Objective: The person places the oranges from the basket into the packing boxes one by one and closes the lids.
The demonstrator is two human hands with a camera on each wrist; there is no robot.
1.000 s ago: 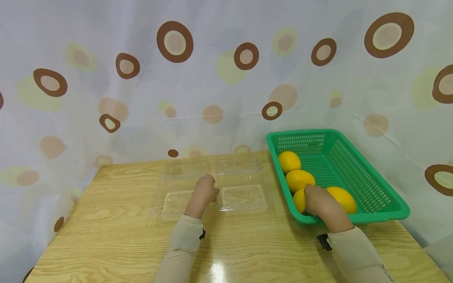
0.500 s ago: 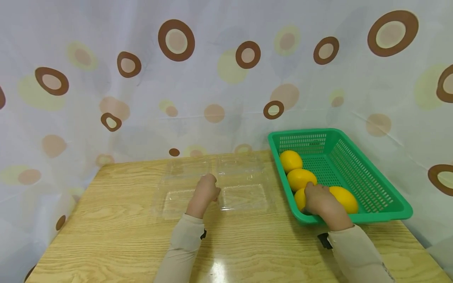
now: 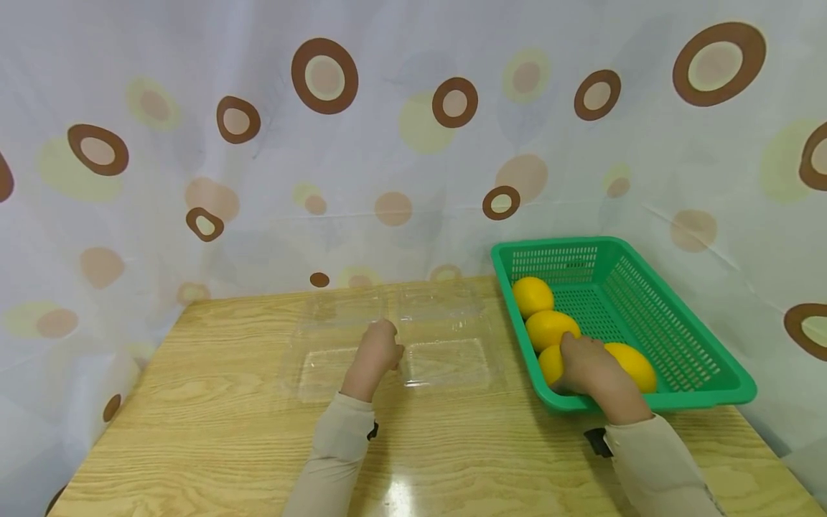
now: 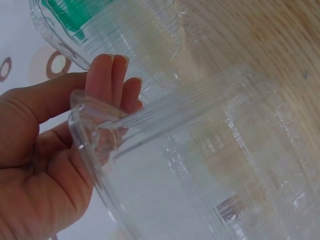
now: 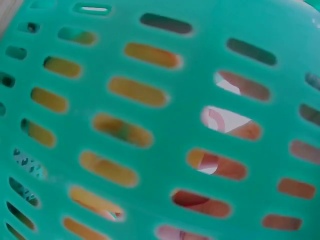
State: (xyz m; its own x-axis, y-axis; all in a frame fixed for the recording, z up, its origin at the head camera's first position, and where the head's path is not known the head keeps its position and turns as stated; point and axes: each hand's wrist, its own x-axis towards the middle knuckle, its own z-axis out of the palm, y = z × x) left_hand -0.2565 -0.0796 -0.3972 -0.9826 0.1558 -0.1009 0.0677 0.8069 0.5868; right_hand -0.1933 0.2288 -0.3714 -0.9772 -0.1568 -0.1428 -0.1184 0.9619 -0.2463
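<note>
Two clear plastic clamshell boxes stand side by side with lids raised: the left box [image 3: 316,370] and the right box [image 3: 449,362]. My left hand [image 3: 375,355] is at the gap between them. In the left wrist view its fingers [image 4: 99,82] are loosely bent beside a clear box rim [image 4: 90,145], pinching nothing visible. On the right, my right hand [image 3: 591,370] reaches into a green basket [image 3: 678,309], thumb and fingers around the near-left lemon [image 3: 551,362]. Beside the hand lies another lemon [image 3: 634,366]. The basket wall [image 5: 195,85] partly hides this grip in the right wrist view.
Two more lemons lie along the basket's left side, a middle lemon [image 3: 549,328] and a back lemon [image 3: 533,296]. A patterned curtain [image 3: 400,165] hangs behind the wooden table [image 3: 213,431].
The right hand has shifted slightly at the near-left lemon, its thumb spread wider from the fingers. The left hand stays at the boxes. The whole head view has drifted a little.
</note>
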